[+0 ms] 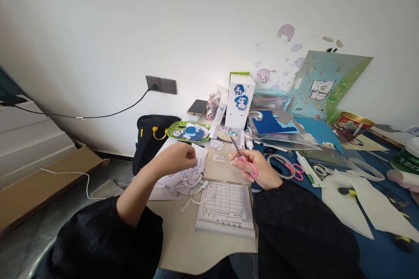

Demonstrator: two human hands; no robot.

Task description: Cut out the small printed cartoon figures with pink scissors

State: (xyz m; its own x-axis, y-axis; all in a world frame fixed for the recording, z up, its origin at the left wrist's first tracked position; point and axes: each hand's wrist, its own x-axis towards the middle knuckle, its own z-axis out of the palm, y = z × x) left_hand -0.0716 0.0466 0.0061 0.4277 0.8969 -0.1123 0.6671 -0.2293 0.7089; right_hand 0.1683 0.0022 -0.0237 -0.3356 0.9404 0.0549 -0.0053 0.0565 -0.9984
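Observation:
My right hand (pixel 260 170) grips a pair of pink-handled scissors (pixel 236 146), its fingers around the handles and the blades pointing up and away. My left hand (pixel 178 158) is curled closed above a heap of white paper scraps (pixel 194 178); what it holds, if anything, is hidden. Small line-drawn paper cutouts (pixel 217 145) lie on a beige board (pixel 214 175) between the hands. Behind them rests a sheet with a coloured oval drawing (pixel 226 134). Closer to me is a printed form pad (pixel 225 205) with a ruled table.
At the back left, a green tray (pixel 172 130) holds cut paper pieces beside a black bag (pixel 144 139). A white box (pixel 240 113) with stickers stands against the wall. To the right lie tape rolls (pixel 365 170), a second pink scissors (pixel 297 171) and white sheets (pixel 343 200).

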